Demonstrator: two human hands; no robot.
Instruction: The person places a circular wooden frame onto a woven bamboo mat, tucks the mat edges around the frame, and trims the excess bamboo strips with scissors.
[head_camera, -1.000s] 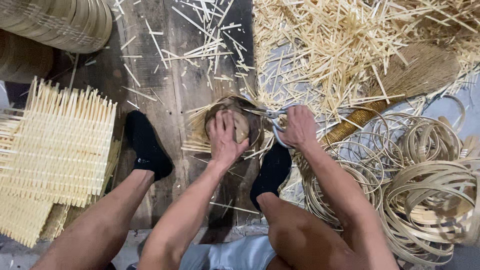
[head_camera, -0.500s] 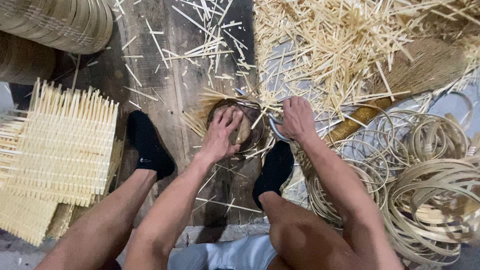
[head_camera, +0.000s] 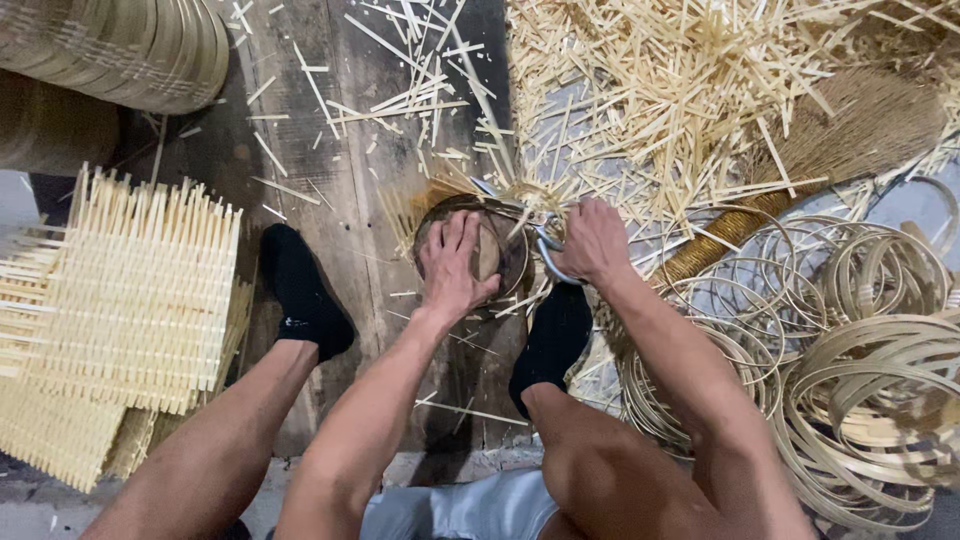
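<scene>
- A small round woven bamboo basket (head_camera: 478, 250), with loose pale strip ends sticking out around its rim, sits on the dark wooden plank floor (head_camera: 330, 190) between the person's 2 feet in black socks (head_camera: 305, 295).
- The left hand (head_camera: 452, 265) lies flat on top of the basket, fingers (head_camera: 460, 232) spread wide and pressing down, not curled around anything.
- The right hand (head_camera: 592, 243) is closed around the light blue handles of a pair of scissors (head_camera: 545, 262), held at the right edge of the basket rim, touching or just beside the protruding strips. The blades are mostly hidden, so I cannot tell whether they are apart.
- The step in hand looks like trimming the stray strip ends. To do it well, the flat hand should likely keep the basket from turning, and the blades should run close along the rim without nicking the weave.
- Turning the basket a little between cuts would probably bring each uncut end to the scissors.
- Short pale bamboo offcuts (head_camera: 690, 100) cover the floor above and to the right.
- A brown straw broom (head_camera: 800, 170) lies across the offcuts at the right.
- Coiled thin bamboo hoops (head_camera: 880, 340) are heaped at the far right.
- Flat square woven bamboo mats (head_camera: 130, 290) are stacked at the left.
- Nested round bamboo rims (head_camera: 120, 50) lie at the top left.
</scene>
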